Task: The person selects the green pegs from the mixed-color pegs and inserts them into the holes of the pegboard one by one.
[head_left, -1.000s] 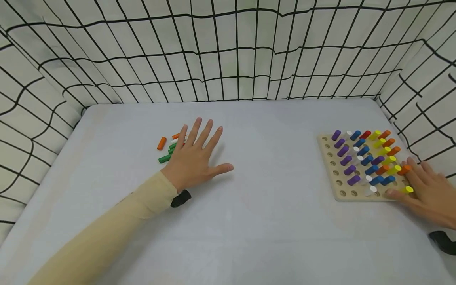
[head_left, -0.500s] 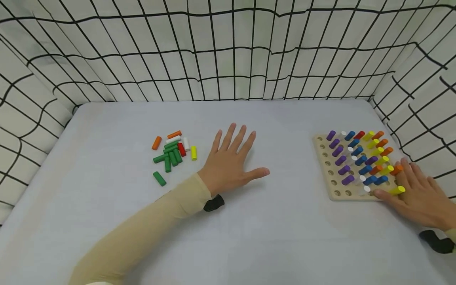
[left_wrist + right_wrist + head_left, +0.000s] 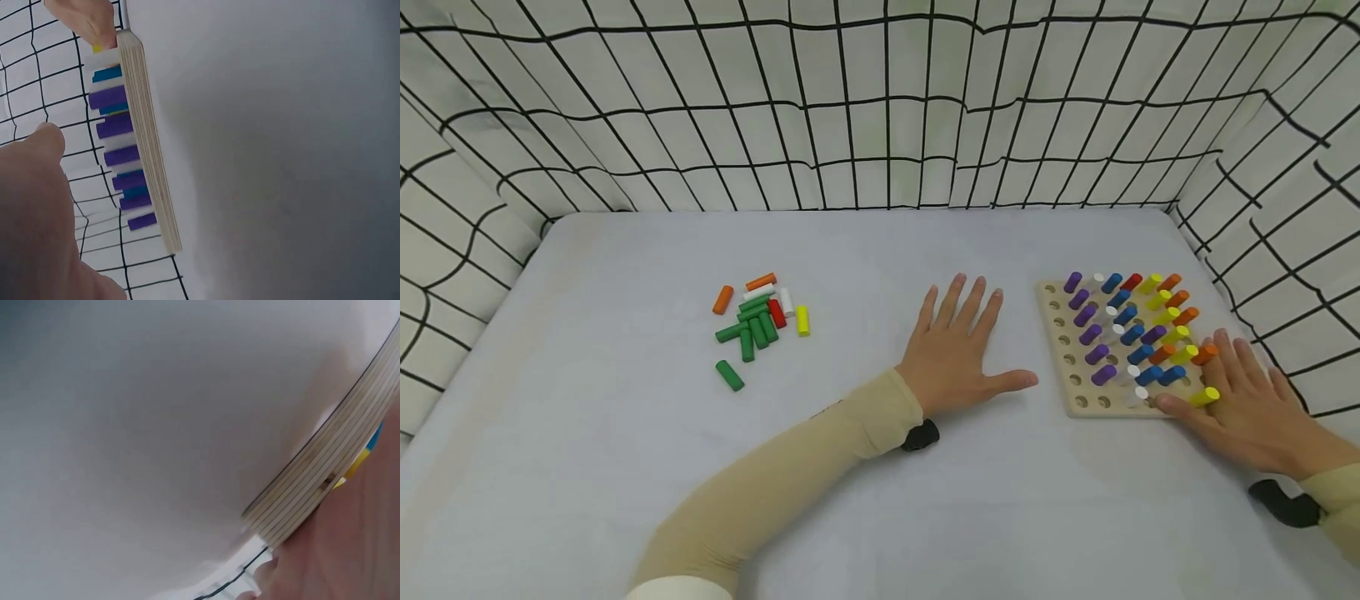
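Observation:
A square wooden pegboard point(image 3: 1081, 410) stands at the right of the table, with rows of purple, white, blue, red, yellow and orange pegs upright in it. My right hand point(image 3: 1255, 404) touches its near right corner, thumb at the front edge and fingers fairly straight along the right side. In the right wrist view that hand point(image 3: 350, 544) lies against the layered wooden edge point(image 3: 319, 469). To the left of the board my left hand point(image 3: 951, 358) is held out with spread, straight fingers and holds nothing. Its thumb points towards the board without touching it.
Loose pegs lie in a group at the left: several green pegs point(image 3: 729, 375), orange and white ones, a red peg point(image 3: 777, 313) and a yellow peg point(image 3: 803, 321). Black wire grid point(image 3: 887, 108) encloses the back and sides of the white table point(image 3: 820, 517).
My left hand has moved right, away from the loose pegs and towards the pegboard, uncovering the pegs. The pegboard has slid a little left together with my right hand. The head view has shifted slightly.

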Motion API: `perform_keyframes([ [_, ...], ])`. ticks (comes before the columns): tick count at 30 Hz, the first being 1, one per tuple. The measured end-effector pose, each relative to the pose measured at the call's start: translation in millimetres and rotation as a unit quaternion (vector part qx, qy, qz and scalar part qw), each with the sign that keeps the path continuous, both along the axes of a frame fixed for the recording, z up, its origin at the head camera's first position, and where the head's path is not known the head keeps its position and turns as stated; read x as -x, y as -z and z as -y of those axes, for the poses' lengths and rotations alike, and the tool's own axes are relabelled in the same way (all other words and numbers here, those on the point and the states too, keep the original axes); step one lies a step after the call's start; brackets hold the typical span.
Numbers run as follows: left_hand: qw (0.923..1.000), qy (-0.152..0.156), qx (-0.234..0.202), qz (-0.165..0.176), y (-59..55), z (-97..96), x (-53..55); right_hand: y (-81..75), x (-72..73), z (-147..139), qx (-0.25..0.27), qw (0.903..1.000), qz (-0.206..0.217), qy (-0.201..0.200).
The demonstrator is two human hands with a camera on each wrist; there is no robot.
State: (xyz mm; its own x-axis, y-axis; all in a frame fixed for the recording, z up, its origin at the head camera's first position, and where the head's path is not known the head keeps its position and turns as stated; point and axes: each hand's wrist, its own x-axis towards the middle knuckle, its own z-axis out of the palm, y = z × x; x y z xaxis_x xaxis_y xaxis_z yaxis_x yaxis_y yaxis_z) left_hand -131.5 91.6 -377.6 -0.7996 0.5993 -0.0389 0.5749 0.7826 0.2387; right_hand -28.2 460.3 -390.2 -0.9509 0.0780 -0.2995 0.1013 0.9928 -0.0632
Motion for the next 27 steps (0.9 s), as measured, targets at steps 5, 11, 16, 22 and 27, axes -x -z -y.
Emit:
perform_keyframes([
  [5,0.9996,0.002,0.009,0.026,-0.8,-20.9,-2.5,-3.4,2.6,14,-0.004,0.9999,0.008,-0.005],
  [11,0.9989,0.004,0.023,0.042,-0.3,-37.7,-3.6,-5.2,5.6,28,0.013,0.9998,0.016,-0.004],
  [16,0.9979,0.009,0.027,0.058,3.7,-45.4,-5.7,-6.0,8.4,40,0.026,0.9994,0.018,-0.015],
  [22,0.9975,0.001,0.038,0.059,4.1,-44.2,-7.8,-5.3,9.5,51,0.033,0.9992,0.011,-0.017],
  [27,0.997,-0.004,0.059,0.051,1.0,-39.3,-7.7,-4.6,10.5,59,0.037,0.999,0.009,-0.021],
])
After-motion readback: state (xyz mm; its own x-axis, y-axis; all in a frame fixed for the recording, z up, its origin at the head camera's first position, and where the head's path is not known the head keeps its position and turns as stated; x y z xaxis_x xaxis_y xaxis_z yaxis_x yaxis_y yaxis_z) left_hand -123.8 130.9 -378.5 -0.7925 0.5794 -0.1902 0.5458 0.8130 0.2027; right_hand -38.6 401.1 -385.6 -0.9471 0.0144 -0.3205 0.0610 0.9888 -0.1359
